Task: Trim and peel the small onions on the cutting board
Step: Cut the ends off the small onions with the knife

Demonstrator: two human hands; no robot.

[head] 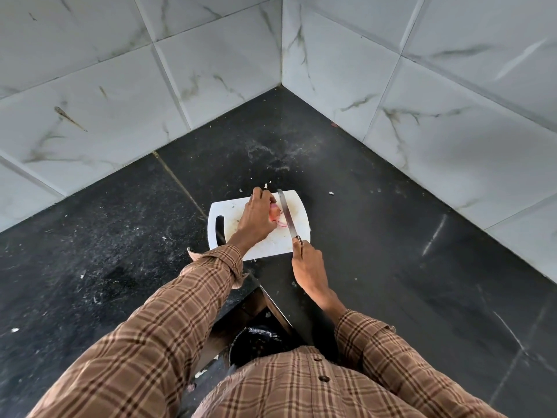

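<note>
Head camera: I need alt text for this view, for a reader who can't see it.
A person's left hand holds a small pinkish onion on a white plastic cutting board, while the right hand grips a long steel knife whose blade lies beside the onion. The board sits on a black stone counter in a corner of white marbled wall tiles.
</note>
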